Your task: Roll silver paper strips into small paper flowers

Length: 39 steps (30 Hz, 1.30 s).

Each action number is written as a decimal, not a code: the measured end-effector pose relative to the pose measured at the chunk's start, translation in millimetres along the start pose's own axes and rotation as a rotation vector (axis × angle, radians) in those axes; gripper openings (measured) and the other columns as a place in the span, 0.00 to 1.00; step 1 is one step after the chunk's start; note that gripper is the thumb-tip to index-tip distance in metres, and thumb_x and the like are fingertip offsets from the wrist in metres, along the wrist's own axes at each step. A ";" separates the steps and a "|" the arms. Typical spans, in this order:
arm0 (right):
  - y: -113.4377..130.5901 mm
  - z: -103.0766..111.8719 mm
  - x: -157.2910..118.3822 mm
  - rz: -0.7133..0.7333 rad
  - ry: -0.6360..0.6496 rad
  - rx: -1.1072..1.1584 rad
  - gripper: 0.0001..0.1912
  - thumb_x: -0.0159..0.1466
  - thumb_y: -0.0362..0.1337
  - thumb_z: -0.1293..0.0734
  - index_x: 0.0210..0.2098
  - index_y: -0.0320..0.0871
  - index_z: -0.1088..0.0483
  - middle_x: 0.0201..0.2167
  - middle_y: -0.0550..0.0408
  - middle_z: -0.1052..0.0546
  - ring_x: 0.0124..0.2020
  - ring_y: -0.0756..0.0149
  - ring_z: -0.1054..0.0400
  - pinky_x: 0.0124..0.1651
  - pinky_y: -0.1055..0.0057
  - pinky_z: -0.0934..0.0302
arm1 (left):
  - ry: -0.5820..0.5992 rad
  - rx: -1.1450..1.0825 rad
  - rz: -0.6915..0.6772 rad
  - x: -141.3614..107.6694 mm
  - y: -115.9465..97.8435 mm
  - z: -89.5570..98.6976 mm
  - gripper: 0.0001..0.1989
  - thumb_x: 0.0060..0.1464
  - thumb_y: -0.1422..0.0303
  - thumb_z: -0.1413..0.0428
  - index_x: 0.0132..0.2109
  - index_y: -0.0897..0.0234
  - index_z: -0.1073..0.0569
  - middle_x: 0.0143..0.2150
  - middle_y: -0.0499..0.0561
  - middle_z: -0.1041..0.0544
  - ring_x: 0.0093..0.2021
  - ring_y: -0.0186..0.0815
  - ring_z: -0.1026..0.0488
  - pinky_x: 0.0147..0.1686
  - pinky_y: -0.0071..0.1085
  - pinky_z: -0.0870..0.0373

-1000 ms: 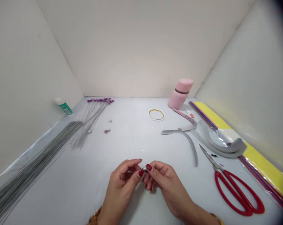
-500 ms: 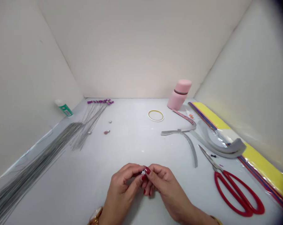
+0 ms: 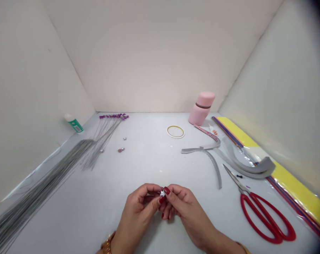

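At the front middle of the table, my left hand [image 3: 142, 204] and my right hand [image 3: 182, 203] meet fingertip to fingertip. Between them they pinch a small, shiny silver piece [image 3: 162, 193], crumpled like foil; most of it is covered by the fingers. Thumb and forefinger of each hand are closed on it, while the lower fingers of my right hand curl underneath. Beyond the hands, a few similar small silver bits [image 3: 121, 150] lie on the table, one with a reddish spot.
At left lie a bundle of grey wires [image 3: 48, 176], purple-tipped stems [image 3: 114, 116] and a glue stick [image 3: 74, 123]. To the right are red-handled scissors [image 3: 265, 215], grey strips [image 3: 215, 165], a pink bottle [image 3: 201, 108], a tape roll [image 3: 175, 137] and coloured sheets [image 3: 289, 180].
The fingers have shifted slightly, so more of the silver piece shows between them. The whole view has moved a little; the things on the table stay put.
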State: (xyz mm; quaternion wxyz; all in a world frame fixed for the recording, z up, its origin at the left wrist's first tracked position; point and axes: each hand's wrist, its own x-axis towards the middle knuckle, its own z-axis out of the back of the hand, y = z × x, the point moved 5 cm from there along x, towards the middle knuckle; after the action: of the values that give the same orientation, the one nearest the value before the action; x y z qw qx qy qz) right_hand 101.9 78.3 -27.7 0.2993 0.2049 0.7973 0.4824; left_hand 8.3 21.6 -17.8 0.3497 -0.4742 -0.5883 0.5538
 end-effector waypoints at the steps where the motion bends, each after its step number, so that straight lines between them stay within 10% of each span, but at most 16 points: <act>1: 0.5 -0.6 0.1 0.004 0.004 -0.004 0.17 0.60 0.43 0.38 0.23 0.36 0.35 0.15 0.59 0.31 0.16 0.77 0.37 0.20 0.81 0.48 | -0.018 0.026 -0.005 -0.7 0.5 1.2 0.04 0.52 0.72 0.46 0.37 0.67 0.30 0.26 0.47 0.27 0.26 0.30 0.30 0.29 0.26 0.32; 19: -8.4 1.9 5.1 0.043 0.018 -0.128 0.18 0.53 0.49 0.33 0.24 0.38 0.34 0.13 0.62 0.34 0.14 0.78 0.40 0.18 0.81 0.50 | -0.185 0.547 -0.400 -15.1 -21.6 -2.2 0.06 0.50 0.76 0.48 0.33 0.65 0.26 0.31 0.52 0.24 0.32 0.35 0.27 0.33 0.28 0.31; 25: -11.6 11.3 9.3 0.058 -0.058 -0.153 0.22 0.55 0.54 0.37 0.30 0.38 0.33 0.22 0.56 0.28 0.17 0.75 0.36 0.19 0.79 0.48 | -0.472 0.703 -0.279 2.5 -24.1 56.6 0.09 0.52 0.70 0.51 0.36 0.65 0.26 0.34 0.54 0.23 0.34 0.39 0.27 0.36 0.34 0.30; 29: -10.4 8.8 6.4 0.066 -0.039 -0.195 0.23 0.55 0.54 0.38 0.29 0.38 0.33 0.21 0.56 0.29 0.17 0.75 0.36 0.20 0.78 0.48 | -0.625 0.808 -0.217 6.4 -17.5 95.6 0.24 0.51 0.71 0.52 0.55 0.76 0.39 0.50 0.68 0.32 0.49 0.49 0.34 0.48 0.48 0.39; 39: -7.8 1.6 3.6 0.102 0.029 -0.313 0.20 0.57 0.51 0.38 0.26 0.39 0.34 0.21 0.55 0.29 0.17 0.73 0.37 0.21 0.76 0.48 | -0.309 1.042 -0.300 -9.9 -0.5 44.4 0.17 0.51 0.71 0.50 0.48 0.62 0.29 0.54 0.57 0.32 0.54 0.43 0.37 0.53 0.40 0.41</act>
State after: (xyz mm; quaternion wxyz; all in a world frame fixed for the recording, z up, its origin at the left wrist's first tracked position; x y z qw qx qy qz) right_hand 100.0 78.0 -36.2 0.2911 0.1893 0.7053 0.6181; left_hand -30.3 -2.0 -22.5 0.5223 -0.0636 -0.3424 0.7784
